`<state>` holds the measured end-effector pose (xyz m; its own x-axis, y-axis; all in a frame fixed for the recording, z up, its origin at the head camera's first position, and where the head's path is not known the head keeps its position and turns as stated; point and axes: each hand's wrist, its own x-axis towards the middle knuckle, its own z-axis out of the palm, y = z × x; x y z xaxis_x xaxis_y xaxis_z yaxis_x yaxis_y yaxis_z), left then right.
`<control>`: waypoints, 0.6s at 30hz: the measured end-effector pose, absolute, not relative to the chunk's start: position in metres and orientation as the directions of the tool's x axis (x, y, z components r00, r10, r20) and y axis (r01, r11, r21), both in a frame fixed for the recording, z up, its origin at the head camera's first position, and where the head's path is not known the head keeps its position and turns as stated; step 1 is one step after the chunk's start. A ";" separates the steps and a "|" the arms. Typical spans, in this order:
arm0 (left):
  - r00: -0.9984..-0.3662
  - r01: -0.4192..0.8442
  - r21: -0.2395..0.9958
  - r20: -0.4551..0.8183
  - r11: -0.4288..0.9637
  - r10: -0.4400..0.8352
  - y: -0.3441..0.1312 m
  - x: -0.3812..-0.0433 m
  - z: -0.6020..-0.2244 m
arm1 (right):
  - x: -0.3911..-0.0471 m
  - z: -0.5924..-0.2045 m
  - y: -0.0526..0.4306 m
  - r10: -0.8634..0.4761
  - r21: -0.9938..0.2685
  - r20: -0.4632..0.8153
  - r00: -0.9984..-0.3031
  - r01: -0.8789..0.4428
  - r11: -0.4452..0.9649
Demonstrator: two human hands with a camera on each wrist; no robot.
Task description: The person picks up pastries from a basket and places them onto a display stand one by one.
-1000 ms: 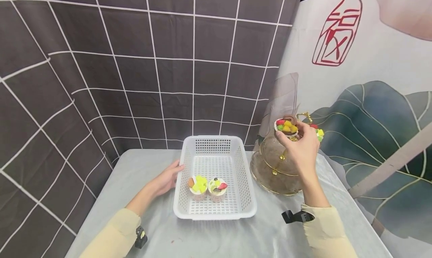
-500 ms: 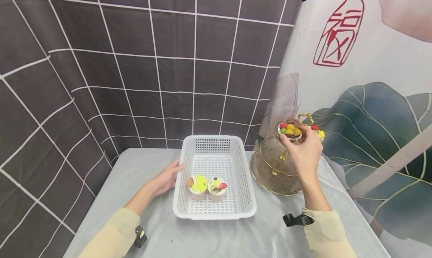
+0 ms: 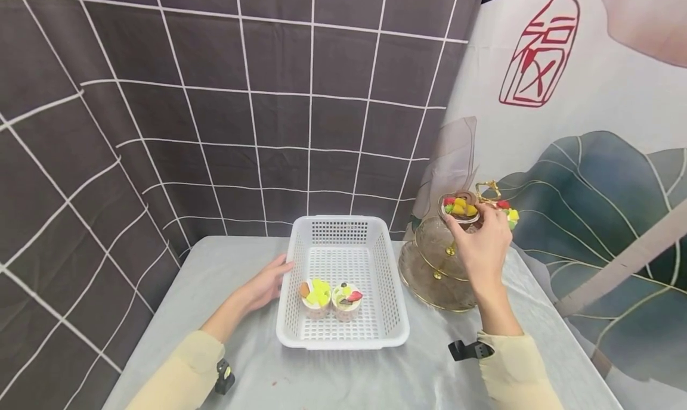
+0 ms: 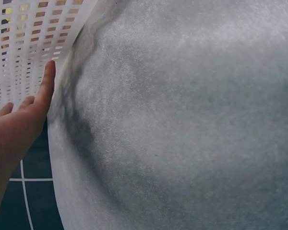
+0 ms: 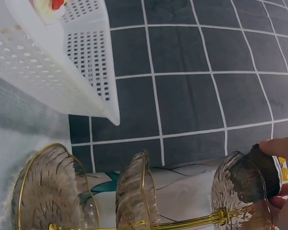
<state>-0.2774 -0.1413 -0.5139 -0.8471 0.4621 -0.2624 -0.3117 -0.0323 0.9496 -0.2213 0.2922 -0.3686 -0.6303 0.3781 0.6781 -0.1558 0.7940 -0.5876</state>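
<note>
Right hand, right of the basket, pinches the dark cup at the stand's top tier. Head view gives its topping: red, yellow and green fruit, brown curl. Right wrist view gives its dark side, partly behind clear ribbed glass; whether it bears on that plate, cannot tell. Left hand, well apart from the other, at the basket's left side, fingers extended; left wrist view shows a fingertip at the pierced wall. Basket: white plastic, oblong, smooth rim. In its near half, two upright cups side by side: yellow cup left, strawberry cup right. Stand, right of the basket: three plates, fluted smoky glass, gold edges, gold stem. Far cup, red and yellow-topped, shows past the right hand. Bench under the basket: pale grey cloth, creased
</note>
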 end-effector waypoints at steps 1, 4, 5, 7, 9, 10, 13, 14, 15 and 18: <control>-0.846 -0.312 0.950 -0.261 -0.033 0.464 -0.141 -0.277 -0.514 | -0.222 -0.369 0.292 0.377 -0.584 0.681 -0.628 -0.155 0.797; -0.847 -0.311 0.950 -0.262 -0.033 0.462 -0.141 -0.278 -0.516 | -0.221 -0.370 0.291 0.374 -0.579 0.685 -0.625 -0.155 0.800; -0.848 -0.311 0.950 -0.262 -0.032 0.461 -0.141 -0.278 -0.516 | -0.221 -0.370 0.291 0.372 -0.575 0.689 -0.622 -0.156 0.803; -0.848 -0.312 0.950 -0.262 -0.033 0.460 -0.141 -0.278 -0.517 | -0.220 -0.370 0.289 0.367 -0.567 0.698 -0.615 -0.160 0.808; -0.849 -0.307 0.951 -0.261 -0.026 0.459 -0.141 -0.278 -0.517 | -0.220 -0.370 0.288 0.361 -0.558 0.707 -0.608 -0.166 0.813; -0.849 -0.307 0.951 -0.262 -0.025 0.459 -0.141 -0.278 -0.517 | -0.219 -0.370 0.288 0.359 -0.555 0.711 -0.605 -0.169 0.814; -0.848 -0.300 0.954 -0.256 -0.021 0.465 -0.141 -0.278 -0.517 | -0.218 -0.370 0.289 0.355 -0.551 0.718 -0.598 -0.177 0.816; -0.848 -0.301 0.953 -0.259 -0.019 0.463 -0.141 -0.278 -0.517 | -0.218 -0.370 0.289 0.355 -0.550 0.719 -0.598 -0.176 0.817; -0.847 -0.301 0.953 -0.256 -0.022 0.466 -0.141 -0.278 -0.517 | -0.217 -0.370 0.290 0.355 -0.549 0.720 -0.596 -0.176 0.817; -0.847 -0.306 0.952 -0.259 -0.027 0.465 -0.141 -0.278 -0.517 | -0.215 -0.370 0.290 0.364 -0.550 0.721 -0.589 -0.168 0.818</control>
<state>-0.2785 -0.1415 -0.5171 -0.8466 0.4651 -0.2588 -0.3059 -0.0274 0.9517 -0.2150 0.2900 -0.3697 -0.5893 0.3643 0.7211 -0.1678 0.8179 -0.5503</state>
